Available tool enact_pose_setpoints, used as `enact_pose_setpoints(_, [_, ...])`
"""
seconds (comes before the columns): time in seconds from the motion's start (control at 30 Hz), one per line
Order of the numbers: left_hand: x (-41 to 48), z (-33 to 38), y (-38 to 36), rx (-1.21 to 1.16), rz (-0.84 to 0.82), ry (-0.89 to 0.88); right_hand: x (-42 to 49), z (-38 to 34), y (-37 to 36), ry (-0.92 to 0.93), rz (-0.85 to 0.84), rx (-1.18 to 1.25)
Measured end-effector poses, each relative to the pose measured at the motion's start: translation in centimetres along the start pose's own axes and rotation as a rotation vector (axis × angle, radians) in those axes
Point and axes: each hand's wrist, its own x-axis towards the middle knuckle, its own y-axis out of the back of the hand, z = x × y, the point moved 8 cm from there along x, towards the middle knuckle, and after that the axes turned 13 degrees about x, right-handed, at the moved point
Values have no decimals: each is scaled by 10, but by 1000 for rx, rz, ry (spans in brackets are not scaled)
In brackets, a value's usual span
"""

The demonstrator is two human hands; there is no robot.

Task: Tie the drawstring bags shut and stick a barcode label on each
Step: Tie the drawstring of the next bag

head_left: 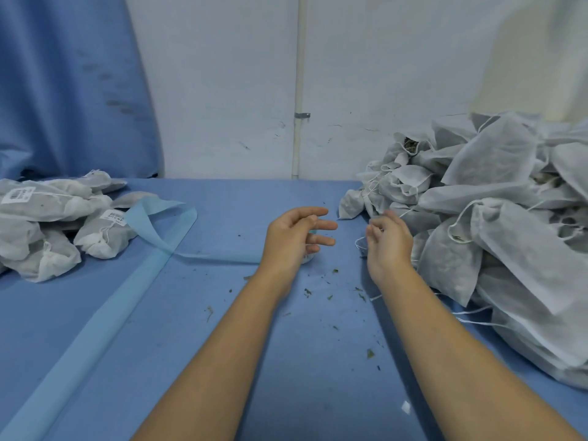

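Note:
A big heap of white drawstring bags [496, 198] with loose strings lies on the right of the blue table [191, 313]. A smaller pile of tied bags [54, 224] sits at the left, and white barcode labels [18, 195] show on two of them. My left hand [296, 237] hovers mid-table with relaxed, spread fingers; a small white roll-like thing [308, 258] peeks out under it. My right hand [386, 241] is at the foot of the right heap, fingers loosely curled beside a thin white string [359, 241]; a grip on the string cannot be made out.
A light blue backing strip [159, 237] runs from the front left corner up across the table and loops near the left pile. Dried leaf crumbs [331, 294] are scattered between my forearms. A white wall with a pipe [297, 122] stands behind, a blue curtain [63, 84] at left.

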Motion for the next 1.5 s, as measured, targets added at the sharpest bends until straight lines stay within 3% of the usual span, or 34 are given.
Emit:
enact_pose_setpoints(0.23, [0, -15, -4, -27, 10, 41, 9, -9, 14, 59, 234, 233])
enact_pose_setpoints(0.4, [-4, -17, 1, 66, 78, 12, -13, -7, 3, 130, 74, -14])
enact_pose_setpoints(0.6, [-12, -19, 16, 237, 219, -52, -51, 37, -25, -37, -264, -377])
enact_pose_setpoints(0.7, [-15, -23, 21, 298, 206, -59, -62, 51, -32, 6, -411, -594])
enact_pose_setpoints(0.9, [-27, -26, 24, 336, 227, -74, -65, 49, -23, 92, -421, -760])
enact_pose_setpoints(1.0, [-29, -16, 36, 694, 368, -173, -66, 50, -19, 66, -384, -683])
enact_pose_setpoints(1.1, [-21, -26, 32, 962, 224, -221, -62, 48, -14, 110, -336, -736])
enact_pose_setpoints(1.23, [-8, -41, 17, 897, 4, -229, -61, 49, -15, 152, -353, -852])
enact_pose_setpoints(1.5, [11, -34, 16, 1030, 35, -211, -60, 50, -15, 165, -378, -922])
